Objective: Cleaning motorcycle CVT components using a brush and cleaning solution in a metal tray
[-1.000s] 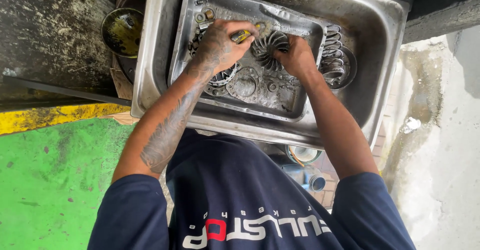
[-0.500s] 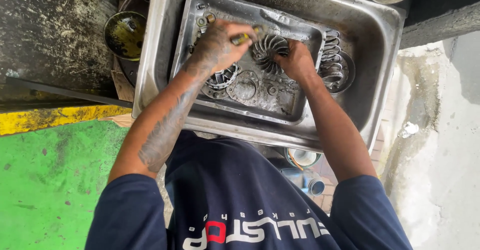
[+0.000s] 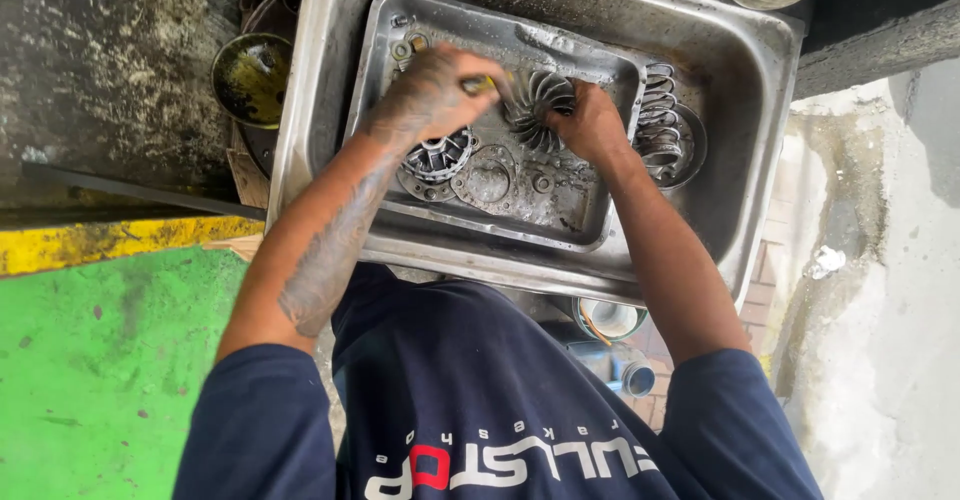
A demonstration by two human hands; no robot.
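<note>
Gripping finned disc (image 3: pixel 538 103): right hand (image 3: pixel 590 120); left hand (image 3: pixel 435 90) beside.

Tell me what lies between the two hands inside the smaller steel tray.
In the head view, a round grey finned metal disc lies between the left hand, which grips a yellow-handled tool, and the right hand on the disc's edge.

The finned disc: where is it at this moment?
In the head view, the finned disc lies in the inner metal tray, upper middle, between the left hand and right hand, left of the coil spring.
</note>
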